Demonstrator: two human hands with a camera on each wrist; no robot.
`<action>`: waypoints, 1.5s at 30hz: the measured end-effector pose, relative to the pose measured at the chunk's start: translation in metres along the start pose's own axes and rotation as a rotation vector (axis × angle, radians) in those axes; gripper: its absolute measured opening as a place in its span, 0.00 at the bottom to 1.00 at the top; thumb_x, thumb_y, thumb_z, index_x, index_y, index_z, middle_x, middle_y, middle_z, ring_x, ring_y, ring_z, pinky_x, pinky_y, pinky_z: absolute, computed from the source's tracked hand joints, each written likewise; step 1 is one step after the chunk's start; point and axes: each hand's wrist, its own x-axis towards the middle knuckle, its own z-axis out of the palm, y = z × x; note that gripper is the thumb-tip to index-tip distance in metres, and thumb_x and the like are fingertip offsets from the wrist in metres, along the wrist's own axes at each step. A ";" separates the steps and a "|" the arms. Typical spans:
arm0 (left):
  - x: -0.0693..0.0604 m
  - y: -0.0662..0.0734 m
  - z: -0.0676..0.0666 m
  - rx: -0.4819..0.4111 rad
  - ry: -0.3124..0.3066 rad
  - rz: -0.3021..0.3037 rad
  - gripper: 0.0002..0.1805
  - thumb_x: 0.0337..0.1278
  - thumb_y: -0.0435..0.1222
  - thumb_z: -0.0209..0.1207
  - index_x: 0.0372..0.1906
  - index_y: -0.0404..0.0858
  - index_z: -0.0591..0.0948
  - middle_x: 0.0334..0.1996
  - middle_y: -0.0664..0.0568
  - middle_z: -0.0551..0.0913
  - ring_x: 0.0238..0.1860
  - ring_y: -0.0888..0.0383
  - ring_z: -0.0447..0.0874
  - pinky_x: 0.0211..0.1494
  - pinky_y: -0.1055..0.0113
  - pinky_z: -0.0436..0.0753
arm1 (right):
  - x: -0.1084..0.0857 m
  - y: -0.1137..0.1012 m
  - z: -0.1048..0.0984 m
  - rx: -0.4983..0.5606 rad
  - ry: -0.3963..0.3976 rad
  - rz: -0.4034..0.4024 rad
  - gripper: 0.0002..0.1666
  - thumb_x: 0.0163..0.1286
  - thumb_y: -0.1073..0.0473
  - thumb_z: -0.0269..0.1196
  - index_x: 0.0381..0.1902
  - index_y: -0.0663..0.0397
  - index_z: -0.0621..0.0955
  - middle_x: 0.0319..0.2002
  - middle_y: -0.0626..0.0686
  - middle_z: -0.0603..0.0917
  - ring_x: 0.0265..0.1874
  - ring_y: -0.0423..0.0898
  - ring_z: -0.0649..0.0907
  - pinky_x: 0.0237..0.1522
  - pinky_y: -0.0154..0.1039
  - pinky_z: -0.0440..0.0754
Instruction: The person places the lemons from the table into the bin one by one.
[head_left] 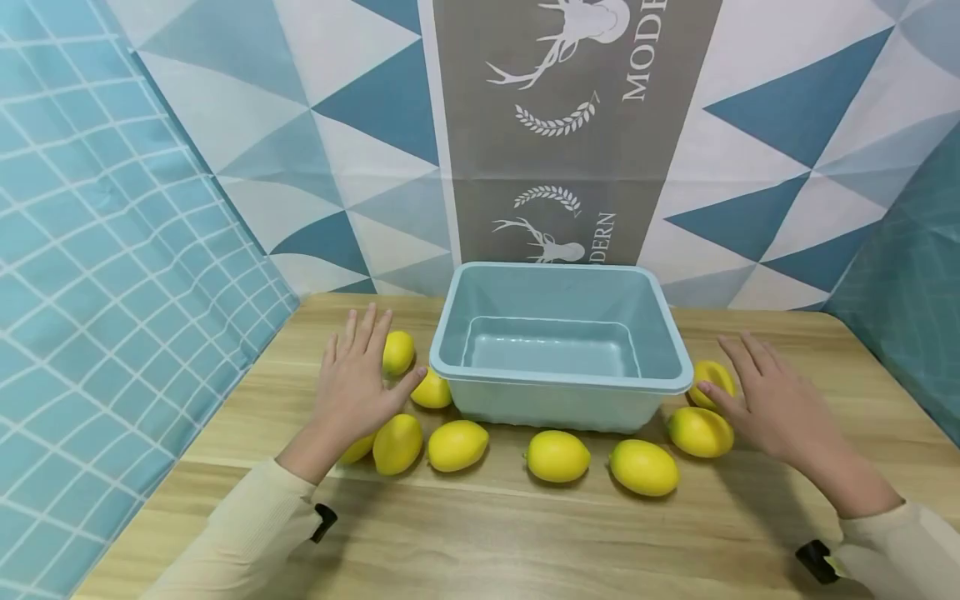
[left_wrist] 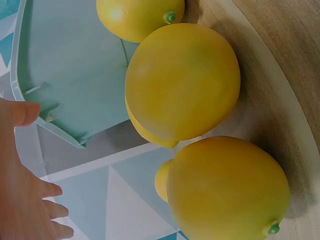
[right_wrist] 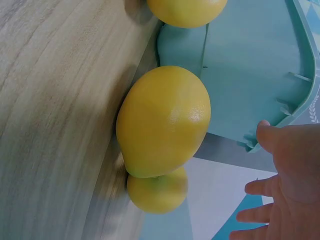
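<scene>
A light blue plastic basin (head_left: 562,383) stands on the table with nothing visible inside. Several yellow lemons lie around its left, front and right sides, among them one lemon (head_left: 558,457) in front and another lemon (head_left: 643,467) to its right. My left hand (head_left: 358,383) hovers over the lemons left of the basin, fingers spread, and partly hides a lemon (head_left: 398,444) group. On the other side my right hand (head_left: 780,408) is held with fingers extended beside two lemons, the nearer lemon (head_left: 701,432) close to its thumb. Neither hand holds anything; in both wrist views the hands appear apart from the lemons.
The wooden table (head_left: 480,533) has a patterned cloth wall (head_left: 360,167) right behind the basin. A blue gridded cloth (head_left: 112,275) borders the left side, and a teal cloth (head_left: 900,275) borders the right.
</scene>
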 end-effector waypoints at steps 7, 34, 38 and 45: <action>0.004 0.003 -0.002 -0.024 -0.023 -0.001 0.47 0.61 0.61 0.48 0.77 0.41 0.47 0.78 0.44 0.40 0.78 0.39 0.35 0.76 0.37 0.41 | 0.000 -0.001 -0.004 0.000 -0.049 0.031 0.47 0.70 0.36 0.53 0.71 0.65 0.58 0.70 0.74 0.57 0.64 0.75 0.62 0.56 0.77 0.63; 0.023 0.006 -0.024 -0.071 -0.069 0.050 0.39 0.64 0.53 0.48 0.73 0.34 0.57 0.74 0.37 0.55 0.74 0.37 0.52 0.73 0.36 0.55 | 0.008 0.000 -0.021 -0.036 -0.145 -0.001 0.47 0.69 0.35 0.53 0.70 0.67 0.61 0.66 0.77 0.60 0.62 0.77 0.65 0.57 0.73 0.67; 0.026 0.006 -0.026 -0.093 -0.097 0.039 0.38 0.67 0.54 0.46 0.73 0.36 0.58 0.73 0.38 0.59 0.72 0.37 0.58 0.71 0.36 0.60 | 0.009 0.000 -0.024 -0.047 -0.158 0.000 0.48 0.69 0.34 0.52 0.70 0.67 0.60 0.66 0.77 0.61 0.61 0.76 0.65 0.56 0.72 0.68; 0.032 0.004 -0.033 -0.155 -0.201 -0.003 0.41 0.68 0.61 0.38 0.74 0.37 0.55 0.73 0.38 0.59 0.72 0.37 0.58 0.71 0.38 0.61 | 0.011 0.001 -0.026 -0.056 -0.176 -0.003 0.47 0.69 0.34 0.53 0.70 0.66 0.61 0.65 0.76 0.64 0.60 0.75 0.67 0.54 0.71 0.70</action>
